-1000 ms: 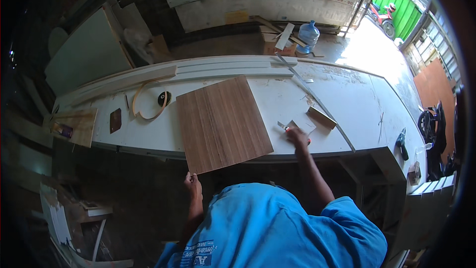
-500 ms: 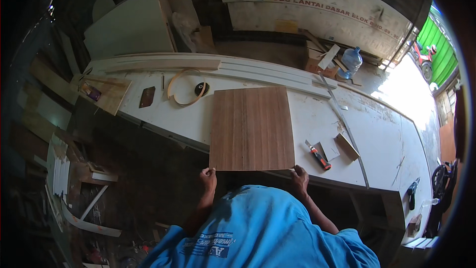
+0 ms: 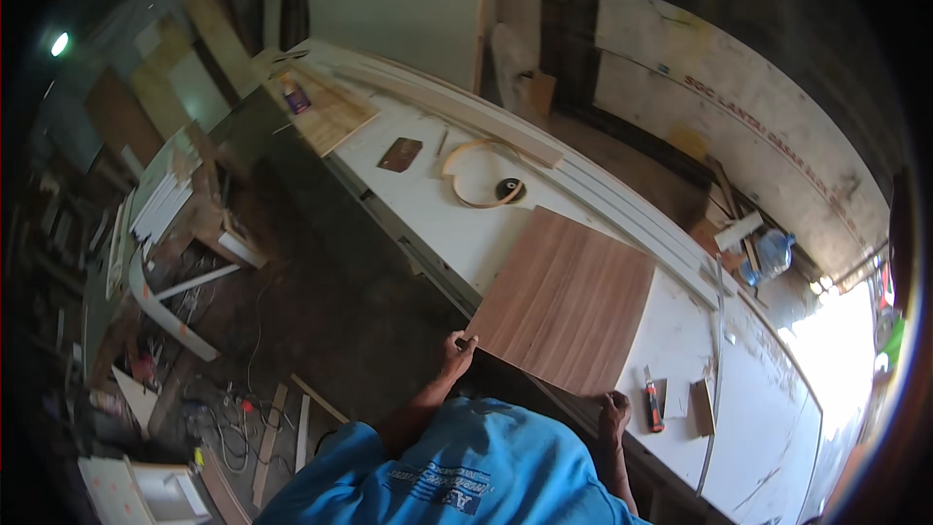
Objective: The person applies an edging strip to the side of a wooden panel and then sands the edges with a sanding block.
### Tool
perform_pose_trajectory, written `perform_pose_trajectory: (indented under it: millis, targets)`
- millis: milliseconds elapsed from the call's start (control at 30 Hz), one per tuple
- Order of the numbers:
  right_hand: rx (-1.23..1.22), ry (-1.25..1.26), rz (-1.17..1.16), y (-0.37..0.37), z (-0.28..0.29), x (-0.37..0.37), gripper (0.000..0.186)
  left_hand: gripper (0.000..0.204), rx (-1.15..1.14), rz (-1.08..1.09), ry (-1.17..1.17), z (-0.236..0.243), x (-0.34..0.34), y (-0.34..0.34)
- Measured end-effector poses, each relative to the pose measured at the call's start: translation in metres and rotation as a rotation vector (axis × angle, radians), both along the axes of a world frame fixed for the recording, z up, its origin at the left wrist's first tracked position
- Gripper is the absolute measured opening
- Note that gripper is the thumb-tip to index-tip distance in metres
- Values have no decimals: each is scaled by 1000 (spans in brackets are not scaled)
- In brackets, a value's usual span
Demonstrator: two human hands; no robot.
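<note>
A square brown wood-grain panel (image 3: 569,301) rests on the white worktable (image 3: 457,233), its near edge jutting toward me. My left hand (image 3: 459,354) pinches the panel's near left corner. At the near right corner, the fingers of my right hand (image 3: 613,412) are closed on the panel's edge. Just right of that hand lies a red and black utility knife (image 3: 654,403), its blade pointing away from me. Beyond the panel are a coil of pale edging strip (image 3: 449,178) and a black disc-shaped roll (image 3: 510,191).
Long white strips (image 3: 622,224) run along the table's far side. A brown plate (image 3: 399,155) and a wooden board (image 3: 340,122) with a small purple can (image 3: 295,97) lie at the left end. A metal straightedge (image 3: 719,350) crosses the right part. Offcuts and cables (image 3: 233,428) litter the floor.
My view has turned to the left, so the table now slants across it and more of the floor at left shows. Both hands keep their hold on the panel's near corners.
</note>
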State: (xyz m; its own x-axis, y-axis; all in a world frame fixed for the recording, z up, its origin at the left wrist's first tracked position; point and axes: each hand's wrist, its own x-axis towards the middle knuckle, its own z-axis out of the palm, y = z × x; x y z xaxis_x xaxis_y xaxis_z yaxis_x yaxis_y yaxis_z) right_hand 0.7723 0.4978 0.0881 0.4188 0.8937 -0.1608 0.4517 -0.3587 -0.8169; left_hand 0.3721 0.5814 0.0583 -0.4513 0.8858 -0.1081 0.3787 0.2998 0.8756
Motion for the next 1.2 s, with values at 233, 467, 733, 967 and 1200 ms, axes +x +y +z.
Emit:
perform_pose_trajectory:
  millis: [233,467,733,967,1200]
  targets:
    - [51,305,-202,31,-28,37,32,45,-305,56,-11,-34,-40,-92]
    - [196,-98,-145,87,-14,9,41,64,-741,-486,-454,-19,-94,-158]
    - [143,264,-215,140,-82,115,56,98,-776,-416,-635,58,-171,-117]
    - [106,-624,-399,166,-92,-10,46,79,-803,-222,250,-84,-387,-215]
    - [351,-493,-344,182,-71,-206,23,73,-1043,-222,151,-86,-510,-253]
